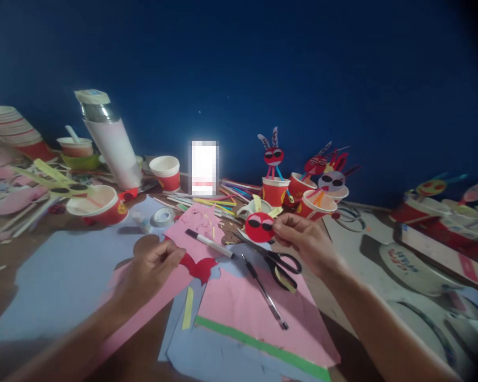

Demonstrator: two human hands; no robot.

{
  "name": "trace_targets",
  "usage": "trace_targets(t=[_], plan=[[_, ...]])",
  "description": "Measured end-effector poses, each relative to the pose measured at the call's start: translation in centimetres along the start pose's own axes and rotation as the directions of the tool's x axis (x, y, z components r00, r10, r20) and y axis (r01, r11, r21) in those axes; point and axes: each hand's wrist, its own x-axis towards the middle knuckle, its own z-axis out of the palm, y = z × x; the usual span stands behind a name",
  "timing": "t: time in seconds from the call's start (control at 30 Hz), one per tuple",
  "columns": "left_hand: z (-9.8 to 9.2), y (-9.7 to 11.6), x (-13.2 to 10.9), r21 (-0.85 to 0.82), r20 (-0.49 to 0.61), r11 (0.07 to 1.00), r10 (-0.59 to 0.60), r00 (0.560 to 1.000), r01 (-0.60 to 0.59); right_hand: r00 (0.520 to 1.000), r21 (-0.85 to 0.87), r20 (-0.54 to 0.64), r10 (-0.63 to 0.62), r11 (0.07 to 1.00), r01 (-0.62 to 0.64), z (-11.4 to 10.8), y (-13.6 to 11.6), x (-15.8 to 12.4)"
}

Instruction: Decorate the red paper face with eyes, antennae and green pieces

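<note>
The right hand (306, 240) pinches a paper face (259, 228) at its right edge, the left hand (153, 268) a red scrap (202, 269); both seem light, easily creased, best held by edges.

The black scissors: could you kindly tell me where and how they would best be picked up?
Probably by the handle loops, coming from the person's right and near side: the scissors lie with the loops that way and the blades pointing away to the left. The right hand is nearest, but it holds a red paper face.
</note>
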Motion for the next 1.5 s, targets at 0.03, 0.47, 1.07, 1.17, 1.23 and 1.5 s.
trace_targets(t=[0.03, 0.47, 1.07, 1.17, 1.23, 1.5], plan=[[0.1, 0.1, -0.2, -0.035, 0.045, 0.999, -0.03, 0.999, 0.032, 1.0, -0.017, 0.026, 0.004, 1.0, -0.004, 0.6, 0.1, -0.2], [0.1, 1.2, -2.2, 0.056, 0.105, 0.87, 0.483, 0.87, -0.49, 0.923, -0.568, 0.33, 0.199, 0.823, 0.026, 4.4, 2.1, -3.1], [-0.8, 1.3, -2.3, 0.35, 0.33, 0.842, 0.299, 0.895, -0.41, 0.977, -0.926, 0.211, 0.022, 0.323, 0.193, 4.8, 1.2, -3.6], [0.3, 1.0, -2.8, 0.396, 0.355, 0.815, 0.29, 0.889, -0.424, 0.975, -0.912, 0.222, 0.0, 0.354, 0.208, 4.7, 1.3, -3.6], [1.0, 1.0, -2.9, 0.42, 0.375, 0.782, 0.311, 0.873, -0.46, 0.972, -0.902, 0.237, 0.005, 0.372, 0.218, 4.8, 1.4, -3.6], [2.1, 1.0, -2.2, 0.458, 0.349, 0.711, 0.409, 0.843, -0.534, 0.961, -0.877, 0.27, -0.067, 0.395, 0.274, 4.8, 1.7, -3.4]])
